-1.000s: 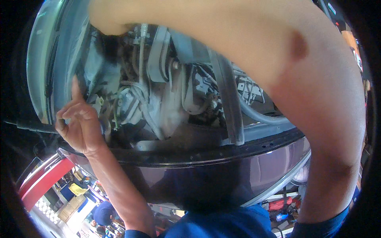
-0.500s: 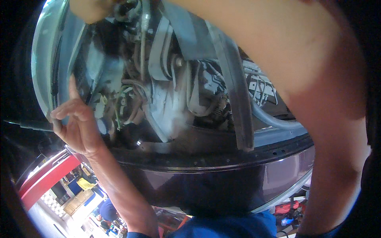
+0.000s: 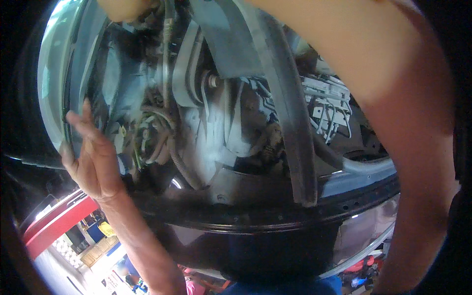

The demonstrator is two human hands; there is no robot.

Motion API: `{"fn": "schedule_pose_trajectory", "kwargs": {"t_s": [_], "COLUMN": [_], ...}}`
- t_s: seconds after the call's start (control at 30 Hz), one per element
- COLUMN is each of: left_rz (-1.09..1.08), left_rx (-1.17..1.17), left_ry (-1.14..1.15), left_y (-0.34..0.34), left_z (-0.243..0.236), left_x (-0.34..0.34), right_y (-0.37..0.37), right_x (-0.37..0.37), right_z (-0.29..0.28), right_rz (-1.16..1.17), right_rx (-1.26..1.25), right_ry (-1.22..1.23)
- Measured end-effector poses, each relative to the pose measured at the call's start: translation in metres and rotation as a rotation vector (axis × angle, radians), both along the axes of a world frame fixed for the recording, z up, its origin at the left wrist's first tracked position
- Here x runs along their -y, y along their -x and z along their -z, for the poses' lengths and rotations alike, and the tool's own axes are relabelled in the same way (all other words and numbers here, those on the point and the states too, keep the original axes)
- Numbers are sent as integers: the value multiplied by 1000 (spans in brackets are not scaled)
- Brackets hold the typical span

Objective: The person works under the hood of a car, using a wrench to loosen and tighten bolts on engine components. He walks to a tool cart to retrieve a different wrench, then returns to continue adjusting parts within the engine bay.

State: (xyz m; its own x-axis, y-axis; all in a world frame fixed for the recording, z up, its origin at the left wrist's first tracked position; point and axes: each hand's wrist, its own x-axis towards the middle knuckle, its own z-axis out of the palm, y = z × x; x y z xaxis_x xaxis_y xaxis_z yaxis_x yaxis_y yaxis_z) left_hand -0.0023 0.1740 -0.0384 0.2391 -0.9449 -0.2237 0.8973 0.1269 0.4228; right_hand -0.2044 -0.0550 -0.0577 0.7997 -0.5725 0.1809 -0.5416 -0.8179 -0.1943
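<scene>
Slanting grey bar: its lower end reaches the rim of the dark bumper.
Left hand: raised, well to the left of the bar.
Left fingers: stretched and spread wide, in front of the panel's edge; from here I can't tell whether they touch it.
Pale panel: far left of the bar, curved, edged by a black strip.
Right arm: comes up on the bar's right and crosses its upper end.
Right hand: upper left of the bar, cut by the view's edge; its fingers are out of sight, so I can't tell their spread or hold.
Thin pipe: left of the bar, near the right hand.
Ribbed hose: lower left of the bar.
</scene>
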Motion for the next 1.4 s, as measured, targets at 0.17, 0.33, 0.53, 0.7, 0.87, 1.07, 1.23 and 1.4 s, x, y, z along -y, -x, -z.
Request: {"fn": "schedule_pose_trajectory", "kwargs": {"t_s": [0.17, 0.33, 0.53, 0.7, 0.87, 1.07, 1.23, 1.4], "left_rz": [103, -98, -203, 190, 360, 472, 538, 588], "left_rx": [1027, 2268, 3040, 2960, 2972, 2841, 2806, 2878], "left_ry": [-421, -668, -218, -447, -290, -221, -86, -91], "left_y": [-6, 1, 8, 14, 4, -16, -31, -36], "left_z": [7, 13, 9, -28, -44, -50, -57, -59], "left_x": [0, 31, 105, 115, 121, 130, 138, 143], "right_y": [-4, -6, -2, 8, 22, 50, 63, 61], "right_x": [9, 20, 25, 20, 4, -30, -42, -52], "right_z": [-2, -11, -10, -7, -19, -18, -12, -7], "right_rz": [-13, -30, -35, -24, -3, 72, 11, 8], "right_rx": [-32, -74, -116, -135, -135, -181, -113, -68], "right_ry": [-12, -24, -11, 18, 82, 179, 239, 217]}}
